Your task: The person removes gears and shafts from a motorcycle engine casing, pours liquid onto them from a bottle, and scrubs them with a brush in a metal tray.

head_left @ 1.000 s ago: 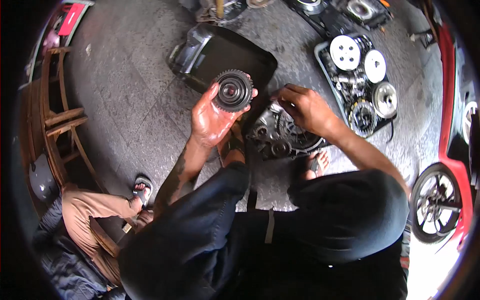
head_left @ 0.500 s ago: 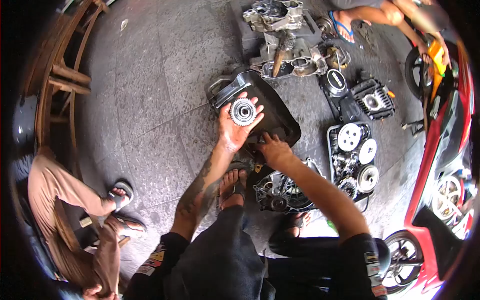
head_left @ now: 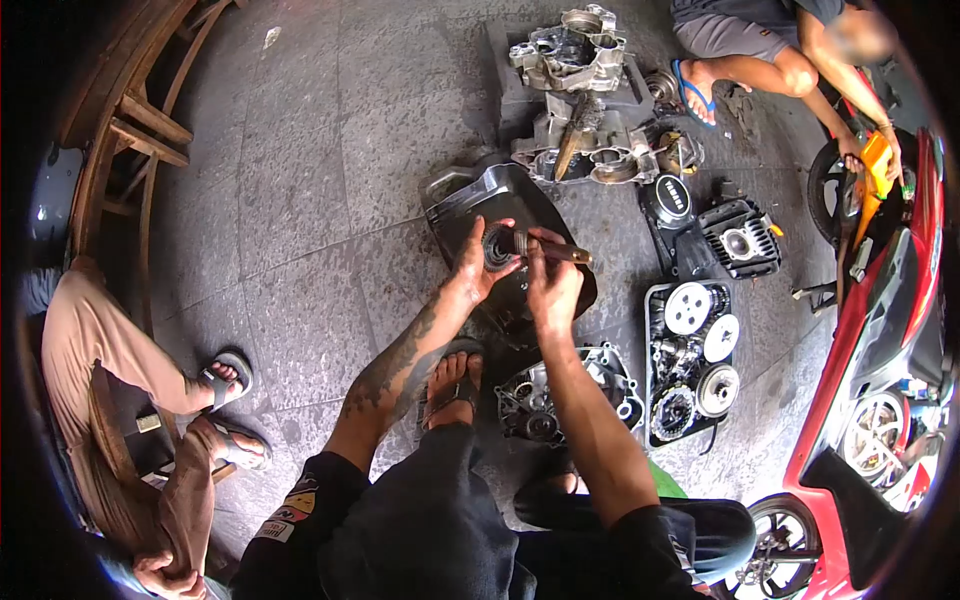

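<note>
My left hand (head_left: 478, 268) is wrapped round a toothed metal gear (head_left: 497, 247), which it holds tilted above a black plastic tray (head_left: 458, 212). In my right hand (head_left: 552, 280) is a dark metal shaft (head_left: 570, 254), its fingers closed round it. The shaft's left end meets the gear at its centre; how far it reaches inside cannot be made out. Below my right forearm lies an open engine case (head_left: 602, 375) with gears in it.
A parts tray (head_left: 652, 400) with discs and gears, a round cover (head_left: 672, 200) and a finned cylinder part (head_left: 741, 243) lie right. Engine castings (head_left: 570, 55) are ahead. One person (head_left: 740, 60) is upper right, another (head_left: 110, 340) sits left. A red motorcycle (head_left: 850, 370) stands right.
My right hand has come up from the black tray's edge with the shaft and brought it to the gear. The gear has turned from facing up to tilted. The view has shifted slightly.
</note>
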Demonstrator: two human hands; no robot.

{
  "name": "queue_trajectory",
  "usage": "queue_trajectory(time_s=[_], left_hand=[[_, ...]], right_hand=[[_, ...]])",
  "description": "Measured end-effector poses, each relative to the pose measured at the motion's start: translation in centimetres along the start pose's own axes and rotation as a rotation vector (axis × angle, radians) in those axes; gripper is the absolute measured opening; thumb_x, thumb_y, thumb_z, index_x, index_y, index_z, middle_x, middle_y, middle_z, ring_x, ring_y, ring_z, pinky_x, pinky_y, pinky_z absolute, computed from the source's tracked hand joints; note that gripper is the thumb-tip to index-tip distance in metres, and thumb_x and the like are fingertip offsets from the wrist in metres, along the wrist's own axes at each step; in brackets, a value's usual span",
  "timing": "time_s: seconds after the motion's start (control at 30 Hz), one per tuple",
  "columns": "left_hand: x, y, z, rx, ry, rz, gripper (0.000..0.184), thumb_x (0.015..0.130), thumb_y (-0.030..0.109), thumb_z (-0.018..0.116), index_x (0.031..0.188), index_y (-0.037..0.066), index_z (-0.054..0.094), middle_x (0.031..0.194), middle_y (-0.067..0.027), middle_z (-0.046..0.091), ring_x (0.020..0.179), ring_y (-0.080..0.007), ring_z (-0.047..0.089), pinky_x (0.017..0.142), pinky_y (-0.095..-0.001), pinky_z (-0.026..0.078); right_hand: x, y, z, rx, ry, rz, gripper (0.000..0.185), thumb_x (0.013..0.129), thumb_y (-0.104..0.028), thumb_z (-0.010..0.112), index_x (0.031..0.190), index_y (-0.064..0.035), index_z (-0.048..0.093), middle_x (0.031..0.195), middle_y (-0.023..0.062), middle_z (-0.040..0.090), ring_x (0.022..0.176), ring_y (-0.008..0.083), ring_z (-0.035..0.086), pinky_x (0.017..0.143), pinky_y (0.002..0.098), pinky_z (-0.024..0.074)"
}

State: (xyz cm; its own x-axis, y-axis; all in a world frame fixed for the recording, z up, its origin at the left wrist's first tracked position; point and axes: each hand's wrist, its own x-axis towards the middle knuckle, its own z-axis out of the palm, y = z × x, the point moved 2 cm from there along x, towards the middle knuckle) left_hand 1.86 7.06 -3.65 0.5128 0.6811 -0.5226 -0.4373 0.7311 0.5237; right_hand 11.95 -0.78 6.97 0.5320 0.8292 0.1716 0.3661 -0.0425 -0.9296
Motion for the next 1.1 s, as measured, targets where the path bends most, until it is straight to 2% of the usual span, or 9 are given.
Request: queue_trajectory(time_s=[0.13,0.2,0.4,0.43,0.67,0.73,0.8,1.0,1.1], left_hand=[[0.5,-0.8,-0.7,-0.044,-0.002,0.004,0.056,0.094,0.061,0.031,0.115,0.018,0.06,0.107,-0.0042,0.064,0.099,-0.0192,0.06,0.085,-0.0441,0.049],[0.6,-0.7,-1.1,-0.101,-0.069,0.016,0.06,0.097,0.057,0.021,0.117,0.015,0.059,0.107,-0.0071,0.065,0.099,-0.0222,0.062,0.088,-0.0461,0.048],[-0.1,-1.6,-0.3,0.056,0.049,-0.001,0.065,0.09,0.068,0.029,0.118,0.016,0.057,0.106,-0.004,0.065,0.094,-0.0172,0.062,0.081,-0.0407,0.05],[0.3,-2.0,-0.5,0.017,0.019,0.012,0.066,0.09,0.069,0.028,0.118,0.016,0.057,0.106,-0.0035,0.065,0.094,-0.0174,0.062,0.081,-0.041,0.05],[-0.8,-0.8,-0.4,0.063,0.081,-0.008,0.068,0.089,0.07,0.028,0.117,0.016,0.057,0.103,-0.0039,0.064,0.088,-0.0194,0.064,0.079,-0.0434,0.052],[-1.0,-1.4,-0.1,0.056,0.069,-0.01,0.062,0.091,0.067,0.029,0.116,0.02,0.059,0.106,-0.0025,0.067,0.096,-0.0172,0.062,0.083,-0.0413,0.049],[-0.8,-1.3,0.0,0.061,0.1,0.006,0.062,0.091,0.067,0.028,0.116,0.02,0.059,0.105,-0.0029,0.067,0.095,-0.0175,0.063,0.08,-0.0413,0.05],[-1.2,-0.9,0.4,0.125,0.165,-0.042,0.062,0.093,0.065,0.022,0.116,0.02,0.057,0.103,-0.0037,0.065,0.089,-0.0166,0.063,0.073,-0.0397,0.053],[-0.2,-2.4,0.3,0.015,0.141,-0.032,0.06,0.094,0.064,0.023,0.115,0.019,0.057,0.101,-0.0036,0.065,0.086,-0.0176,0.064,0.071,-0.0398,0.053]], right_hand=[[-1.1,1.5,1.4,-0.04,-0.146,0.029,0.018,0.09,-0.016,0.061,0.1,-0.0011,0.066,0.086,0.0144,0.07,0.081,0.019,0.068,0.07,0.0303,0.052],[-2.1,3.0,1.2,-0.061,-0.141,-0.032,0.02,0.088,-0.017,0.061,0.094,0.0016,0.066,0.08,0.0226,0.066,0.077,0.0378,0.066,0.065,0.0391,0.0517],[0.2,1.5,0.6,0.002,0.083,-0.04,0.017,0.087,-0.016,0.061,0.09,0.001,0.065,0.084,0.0208,0.067,0.081,0.0367,0.066,0.066,0.0386,0.0521],[0.1,1.3,1.2,-0.029,-0.005,0.01,0.015,0.089,-0.011,0.057,0.096,-0.0009,0.065,0.089,0.016,0.069,0.083,0.0233,0.069,0.072,0.033,0.052],[-0.6,3.2,0.2,-0.234,-0.034,0.141,0.016,0.087,-0.013,0.062,0.093,0.0007,0.067,0.085,0.0168,0.07,0.078,0.0233,0.07,0.067,0.034,0.0532],[0.2,3.0,0.7,-0.081,0.061,0.043,0.021,0.088,-0.017,0.06,0.091,0.0024,0.065,0.083,0.0252,0.065,0.081,0.0397,0.064,0.066,0.0438,0.0518],[-0.1,2.1,1.7,0.12,-0.017,0.051,0.019,0.086,-0.016,0.062,0.092,0.0018,0.065,0.084,0.0246,0.066,0.08,0.0398,0.065,0.066,0.0427,0.0515],[-0.2,2.1,-0.6,-0.242,-0.029,0.102,0.019,0.087,-0.017,0.061,0.095,-0.0012,0.067,0.082,0.0213,0.067,0.08,0.0346,0.068,0.067,0.0381,0.0528],[0.7,2.0,0.6,-0.019,0.003,0.039,0.017,0.087,-0.015,0.061,0.095,-0.0016,0.067,0.085,0.0201,0.068,0.081,0.0314,0.069,0.068,0.0363,0.0527]])
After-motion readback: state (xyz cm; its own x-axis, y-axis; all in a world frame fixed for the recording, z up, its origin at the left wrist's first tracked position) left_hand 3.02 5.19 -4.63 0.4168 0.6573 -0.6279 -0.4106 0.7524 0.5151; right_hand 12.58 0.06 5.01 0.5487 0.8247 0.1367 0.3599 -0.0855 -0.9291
